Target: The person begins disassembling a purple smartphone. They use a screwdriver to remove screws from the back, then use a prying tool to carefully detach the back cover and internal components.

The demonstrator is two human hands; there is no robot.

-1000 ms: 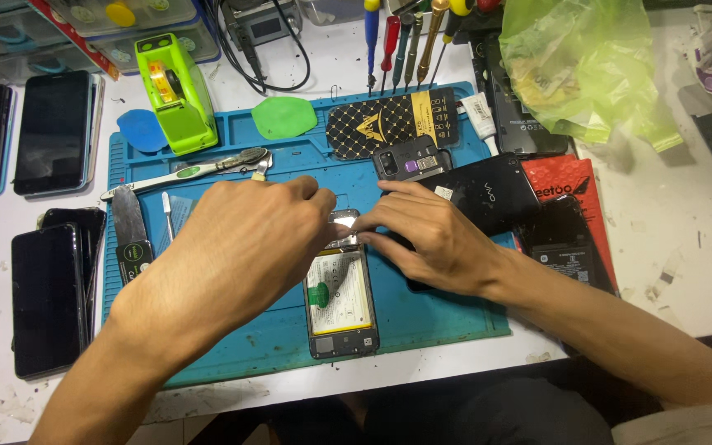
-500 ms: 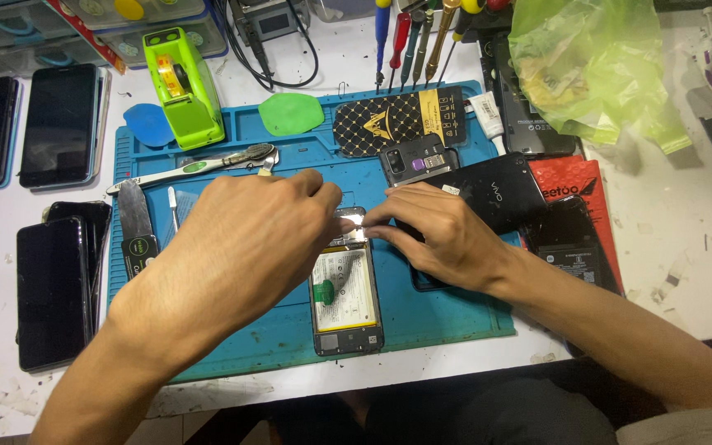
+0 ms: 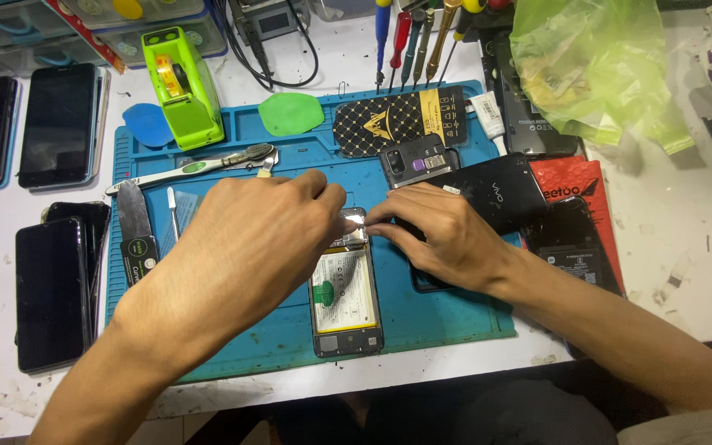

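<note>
An opened phone (image 3: 346, 301) lies face down on the blue work mat (image 3: 447, 317), its white battery and green pull tab showing. My left hand (image 3: 257, 239) rests over its upper left part, fingertips pinched at the top end. My right hand (image 3: 438, 235) comes in from the right, its fingertips meeting the left ones at a small silvery part (image 3: 354, 229) on the phone's top end. What exactly the fingers pinch is too small to tell. A black phone back cover (image 3: 496, 194) lies under my right hand.
Green tape dispenser (image 3: 181, 86), blue pick (image 3: 148, 124) and green pick (image 3: 290, 113) at the mat's back. Toothbrush (image 3: 195, 167) and metal pry tool (image 3: 135, 231) on the left. Dark phones (image 3: 51, 288) left of the mat. Screwdrivers (image 3: 414, 37), green plastic bag (image 3: 603, 62), red packet (image 3: 574, 185).
Both hands stay at the phone's top end, fingertips closing together slightly. The view has shifted a little; nothing else moved.
</note>
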